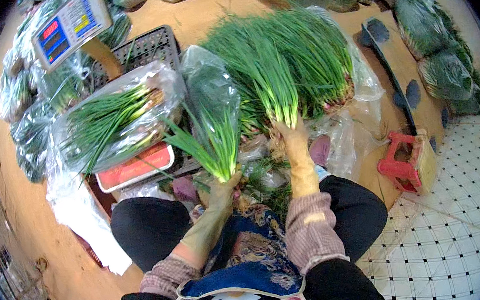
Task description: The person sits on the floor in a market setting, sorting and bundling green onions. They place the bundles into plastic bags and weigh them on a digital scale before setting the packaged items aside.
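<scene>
My left hand [222, 197], in a thin glove, is closed around the pale base of a small bunch of scallions [217, 152], whose leaves fan up and leftward. My right hand [291, 133], also gloved, grips the root end of a longer bunch of scallions [281, 83]. That bunch's leaves lie against a big heap of scallions [322, 48] on a plastic sheet. Left of my hands, more scallions [115, 113] lie on a clear plastic bag [170, 82] over a red tray with a white rim [135, 171].
A digital scale display [72, 26] stands at the upper left beside a black plastic crate [145, 48]. Bagged greens [39, 78] line the far left, with more bags [446, 75] at the upper right. A small red stool [400, 161] stands right of my knee.
</scene>
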`<state>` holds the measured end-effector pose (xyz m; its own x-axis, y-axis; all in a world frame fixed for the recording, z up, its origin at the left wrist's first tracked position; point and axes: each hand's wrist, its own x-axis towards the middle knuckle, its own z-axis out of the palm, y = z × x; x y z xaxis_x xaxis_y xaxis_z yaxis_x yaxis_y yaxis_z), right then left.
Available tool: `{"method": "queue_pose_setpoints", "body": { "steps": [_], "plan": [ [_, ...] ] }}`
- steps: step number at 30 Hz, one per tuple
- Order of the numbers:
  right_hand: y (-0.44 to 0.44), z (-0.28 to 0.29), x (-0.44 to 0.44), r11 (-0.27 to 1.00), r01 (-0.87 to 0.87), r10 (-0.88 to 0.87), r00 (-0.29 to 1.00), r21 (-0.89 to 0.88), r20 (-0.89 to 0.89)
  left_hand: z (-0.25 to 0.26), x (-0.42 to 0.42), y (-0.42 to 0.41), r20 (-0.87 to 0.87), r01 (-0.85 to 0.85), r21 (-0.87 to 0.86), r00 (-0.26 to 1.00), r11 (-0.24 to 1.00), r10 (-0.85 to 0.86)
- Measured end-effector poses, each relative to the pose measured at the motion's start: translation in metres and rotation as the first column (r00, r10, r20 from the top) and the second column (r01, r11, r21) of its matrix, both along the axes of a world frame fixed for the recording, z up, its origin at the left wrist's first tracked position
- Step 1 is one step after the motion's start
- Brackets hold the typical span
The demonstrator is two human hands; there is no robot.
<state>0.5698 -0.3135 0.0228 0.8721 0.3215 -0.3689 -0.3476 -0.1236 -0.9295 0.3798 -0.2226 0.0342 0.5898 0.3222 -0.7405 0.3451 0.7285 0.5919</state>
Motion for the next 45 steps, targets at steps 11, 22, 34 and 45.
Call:
{"method": "queue_pose_setpoints", "body": {
  "steps": [11, 22, 34, 45],
  "plan": [
    [-0.012, 0.072, -0.118, 0.68, -0.623, 0.732, 0.601, -0.387, 0.321, -0.005, -0.01, -0.008, 0.225, -0.052, -0.098, 0.972, 0.994, 0.073],
    [-0.005, 0.031, -0.132, 0.865, -0.268, 0.408, 0.868, -0.425, 0.282, -0.029, -0.037, 0.007, 0.303, 0.057, -0.307, 0.952, 0.95, 0.041],
    [-0.029, 0.072, -0.13, 0.586, -0.575, 0.801, 0.52, -0.571, 0.297, 0.005, -0.051, 0.007, 0.166, 0.253, -0.045, 0.956, 0.966, -0.243],
    [-0.012, 0.083, -0.12, 0.873, -0.252, 0.442, 0.773, -0.418, 0.456, -0.014, -0.053, 0.006, 0.411, 0.116, 0.329, 0.876, 0.937, -0.252]
  ]
}}
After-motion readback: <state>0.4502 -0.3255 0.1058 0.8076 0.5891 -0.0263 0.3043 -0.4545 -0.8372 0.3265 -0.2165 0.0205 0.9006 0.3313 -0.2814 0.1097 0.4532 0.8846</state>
